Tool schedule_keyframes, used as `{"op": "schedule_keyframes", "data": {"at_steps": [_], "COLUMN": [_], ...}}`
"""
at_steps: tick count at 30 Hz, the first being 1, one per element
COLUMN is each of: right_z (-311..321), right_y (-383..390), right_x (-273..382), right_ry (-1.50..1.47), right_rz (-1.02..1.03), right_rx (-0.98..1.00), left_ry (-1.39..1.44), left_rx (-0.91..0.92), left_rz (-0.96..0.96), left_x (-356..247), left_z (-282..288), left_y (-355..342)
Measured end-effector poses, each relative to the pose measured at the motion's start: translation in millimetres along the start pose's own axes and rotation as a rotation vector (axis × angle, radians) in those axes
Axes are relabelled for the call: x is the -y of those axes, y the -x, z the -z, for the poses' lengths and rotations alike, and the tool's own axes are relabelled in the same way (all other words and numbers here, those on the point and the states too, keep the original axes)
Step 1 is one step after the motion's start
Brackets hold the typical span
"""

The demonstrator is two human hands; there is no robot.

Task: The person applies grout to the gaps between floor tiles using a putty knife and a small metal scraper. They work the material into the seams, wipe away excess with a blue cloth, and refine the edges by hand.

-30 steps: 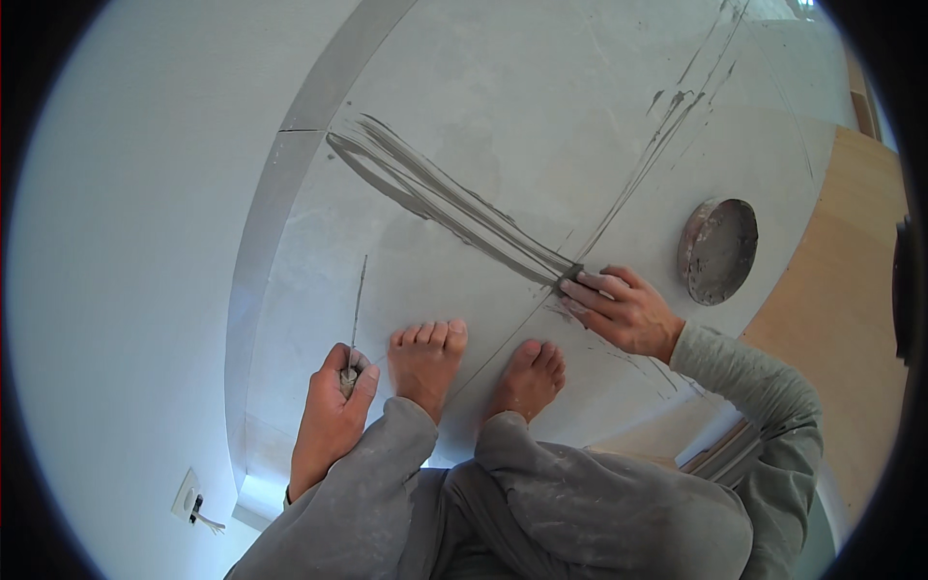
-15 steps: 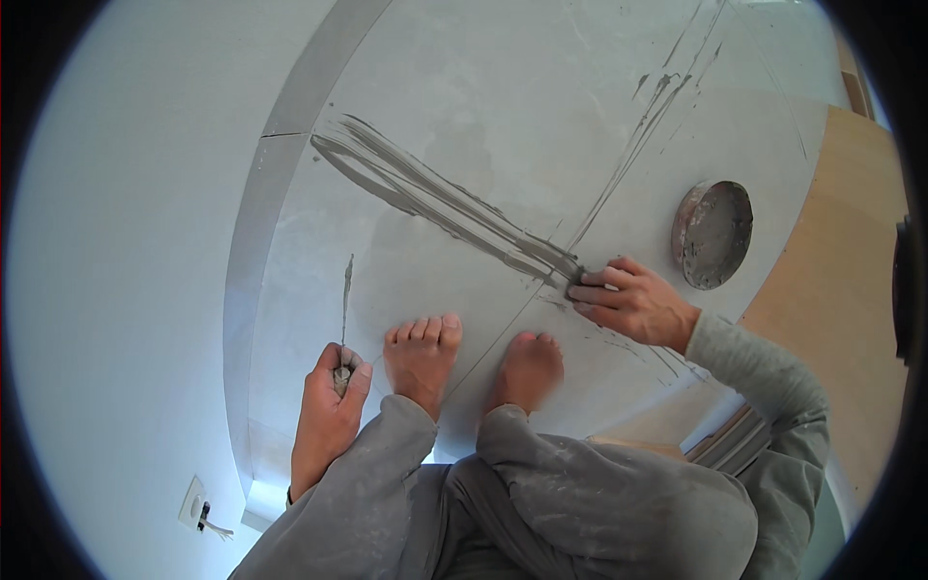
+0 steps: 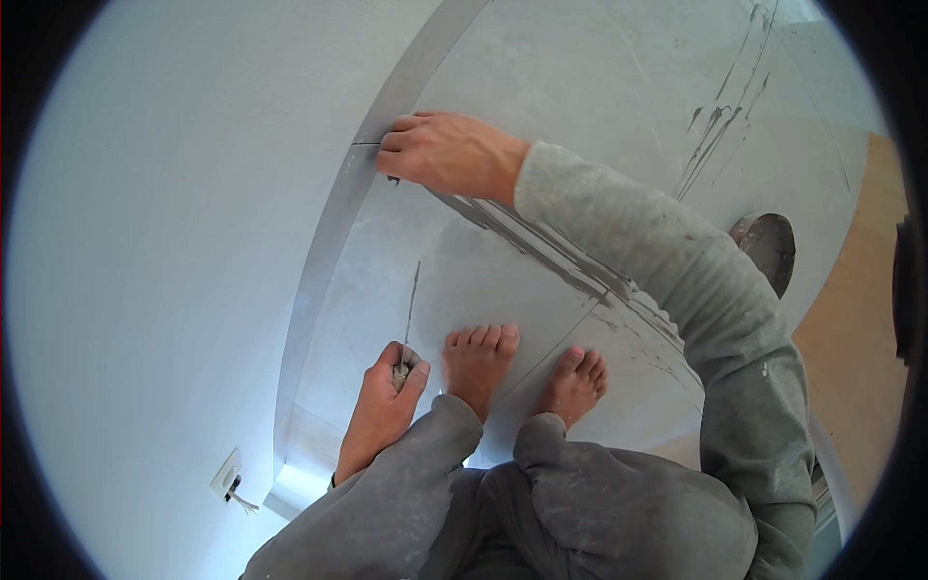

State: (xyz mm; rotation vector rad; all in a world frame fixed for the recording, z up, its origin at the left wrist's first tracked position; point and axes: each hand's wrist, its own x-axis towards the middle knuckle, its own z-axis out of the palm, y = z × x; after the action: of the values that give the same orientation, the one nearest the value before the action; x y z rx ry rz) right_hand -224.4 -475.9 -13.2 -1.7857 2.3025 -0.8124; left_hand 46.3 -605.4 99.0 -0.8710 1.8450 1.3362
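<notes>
Dark grey grout [image 3: 580, 280] lies in ridged, smeared streaks across smooth, pale floor tiles [image 3: 362, 319]. The left hand [image 3: 385, 401] grips a thin-bladed tool [image 3: 400, 374]; the right hand [image 3: 449, 155] curls beside grey skirting [image 3: 331, 227], its grip hidden.

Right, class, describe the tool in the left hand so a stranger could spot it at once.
On the pale floor, find the two bare feet. Just left of them, the left hand holds the tool, blade pointing away from the person. Its straight, narrow outline sets it apart from the round dish on the right.
</notes>
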Motion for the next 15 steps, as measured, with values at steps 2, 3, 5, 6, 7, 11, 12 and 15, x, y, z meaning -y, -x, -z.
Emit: {"op": "schedule_keyframes", "data": {"at_steps": [2, 3, 5, 6, 7, 11, 12, 15], "right_z": [-3.0, -4.8, -1.5, 1.1, 3.0, 23.6, 28.5, 46.6], "right_y": [-8.2, -5.3, 14.7, 22.9, 34.9, 97.6, 114.7, 164.6], "right_x": [1.6, 1.2, 5.6, 11.4, 17.3, 46.5, 53.0, 73.7], "right_ry": [0.019, 0.056, 0.054, 0.046, 0.024, -0.053, -0.058, -0.071], "right_rz": [0.006, 0.004, 0.001, 0.009, 0.033, 0.051, 0.045, 0.02], "right_rx": [0.015, 0.042, 0.104, 0.142, 0.143, 0.189, 0.206, 0.231], "left_ry": [-0.009, -0.01, 0.0, -0.005, -0.004, -0.013, -0.023, -0.027], "left_rx": [-0.016, -0.017, 0.005, 0.003, 0.001, -0.015, -0.015, 0.001], "left_rz": [0.008, 0.001, -0.002, -0.003, -0.005, -0.038, -0.054, -0.046], "left_x": [-3.5, -1.8, -0.2, 0.1, 0.6, 2.5, 2.7, 1.9], "left_z": [2.6, 0.4, -3.2, -1.0, -0.2, 3.3, 3.6, 4.9], "left_y": [4.3, 1.5, -4.0, -3.2, -2.5, -1.6, -1.7, -2.4]}}
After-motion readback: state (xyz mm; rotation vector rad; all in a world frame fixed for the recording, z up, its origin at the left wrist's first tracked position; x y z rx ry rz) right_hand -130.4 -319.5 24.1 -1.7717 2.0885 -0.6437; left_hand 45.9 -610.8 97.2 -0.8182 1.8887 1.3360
